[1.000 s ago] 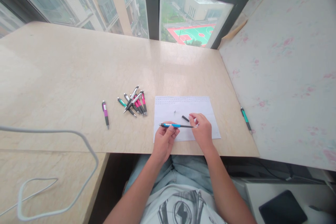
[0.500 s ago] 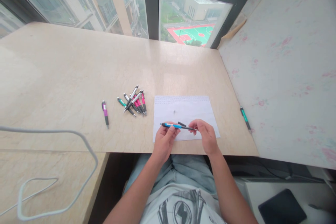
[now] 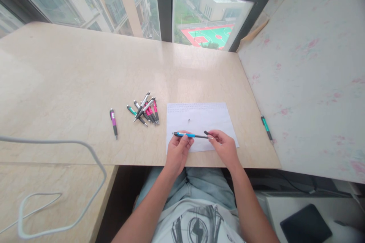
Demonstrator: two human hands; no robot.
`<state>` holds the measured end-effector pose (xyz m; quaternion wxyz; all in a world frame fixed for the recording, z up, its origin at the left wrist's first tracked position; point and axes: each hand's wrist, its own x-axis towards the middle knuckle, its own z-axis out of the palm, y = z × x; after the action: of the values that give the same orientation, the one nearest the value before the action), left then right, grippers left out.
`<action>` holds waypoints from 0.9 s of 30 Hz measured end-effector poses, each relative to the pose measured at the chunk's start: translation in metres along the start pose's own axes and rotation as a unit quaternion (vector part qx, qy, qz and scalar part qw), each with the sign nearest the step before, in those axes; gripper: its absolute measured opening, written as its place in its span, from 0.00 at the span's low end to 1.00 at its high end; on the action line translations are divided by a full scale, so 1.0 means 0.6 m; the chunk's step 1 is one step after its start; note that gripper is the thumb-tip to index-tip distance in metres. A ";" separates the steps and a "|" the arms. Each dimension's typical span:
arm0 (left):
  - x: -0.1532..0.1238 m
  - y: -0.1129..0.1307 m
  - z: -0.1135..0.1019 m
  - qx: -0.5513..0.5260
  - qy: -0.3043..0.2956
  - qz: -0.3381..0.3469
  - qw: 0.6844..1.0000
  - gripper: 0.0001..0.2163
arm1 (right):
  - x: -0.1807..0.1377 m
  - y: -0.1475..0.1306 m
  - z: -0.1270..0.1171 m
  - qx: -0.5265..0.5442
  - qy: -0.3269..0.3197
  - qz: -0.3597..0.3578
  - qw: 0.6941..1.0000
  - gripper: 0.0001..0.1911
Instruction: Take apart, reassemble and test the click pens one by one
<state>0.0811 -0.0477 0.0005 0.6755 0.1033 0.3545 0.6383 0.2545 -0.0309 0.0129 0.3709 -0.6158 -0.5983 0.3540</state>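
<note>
The left hand (image 3: 177,152) pinches a blue pen (image 3: 188,135) between thumb and fingers, over the lined paper (image 3: 199,115) on the counter (image 3: 85,83); the right hand (image 3: 226,146), fingers nearly closed beside the pen's tip, grips a black sleeve (image 3: 206,133).

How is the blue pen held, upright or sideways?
The blue pen is sideways: in the left hand, one end pointing toward the right hand.

The left hand (image 3: 177,152) is curled in a grip, its thumb (image 3: 184,141) laid across bent fingers (image 3: 190,143). Just beside it, the right hand (image 3: 226,147) pinches inward, fingertips toward the left. Bare forearms (image 3: 247,193) angle in from behind both hands.
</note>
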 end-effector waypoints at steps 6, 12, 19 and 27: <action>-0.001 0.001 0.003 -0.003 0.006 -0.002 1.000 0.09 | -0.023 -0.003 -0.060 0.058 0.014 -0.003 0.998 0.10; -0.002 0.002 0.005 0.015 -0.001 0.000 1.000 0.09 | -0.025 -0.026 -0.059 0.026 0.001 -0.045 0.999 0.07; -0.001 -0.001 0.004 0.020 0.001 0.016 1.000 0.09 | -0.017 -0.052 -0.048 -0.025 0.008 -0.098 0.995 0.05; 0.000 -0.001 0.000 0.003 -0.002 0.012 1.000 0.09 | -0.020 -0.053 -0.061 -0.029 0.023 -0.087 0.996 0.05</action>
<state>0.0813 -0.0476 0.0000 0.6684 0.1110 0.3540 0.6446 0.2713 -0.0438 0.0580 0.3962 -0.5796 -0.6509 0.2888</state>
